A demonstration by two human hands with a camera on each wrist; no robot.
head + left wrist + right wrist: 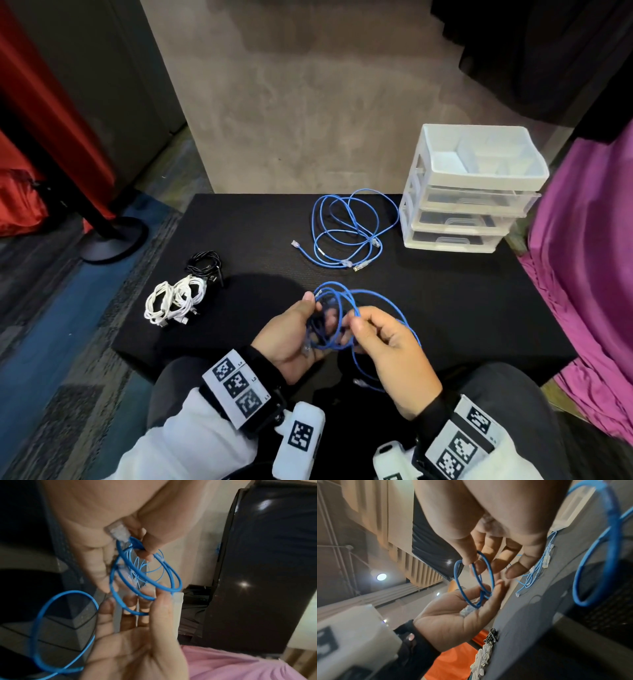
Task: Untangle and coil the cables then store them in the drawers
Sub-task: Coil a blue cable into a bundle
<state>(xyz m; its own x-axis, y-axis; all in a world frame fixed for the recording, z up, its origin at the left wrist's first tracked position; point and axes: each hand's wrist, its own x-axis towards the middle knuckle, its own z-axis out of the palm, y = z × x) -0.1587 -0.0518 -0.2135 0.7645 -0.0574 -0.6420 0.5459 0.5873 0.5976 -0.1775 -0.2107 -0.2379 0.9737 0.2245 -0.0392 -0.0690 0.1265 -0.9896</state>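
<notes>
A blue network cable (342,301) hangs in loose loops between both hands above the front of the black table (479,308). My left hand (318,311) lies palm up, its thumb curled over the loops, with a clear plug (467,610) in the palm. My right hand (359,323) pinches one strand between thumb and forefinger (473,564). A larger loop (407,325) trails right and down toward my lap. A tangle of more blue cables (349,229) lies at the table's back middle. The white drawer unit (469,205) stands at the back right, its top drawer pulled slightly out.
Two white coiled cables (174,301) and a black coiled one (205,265) lie at the table's left side. Purple cloth (589,274) hangs along the right edge. A red panel and a black stand base (113,240) are on the floor to the left.
</notes>
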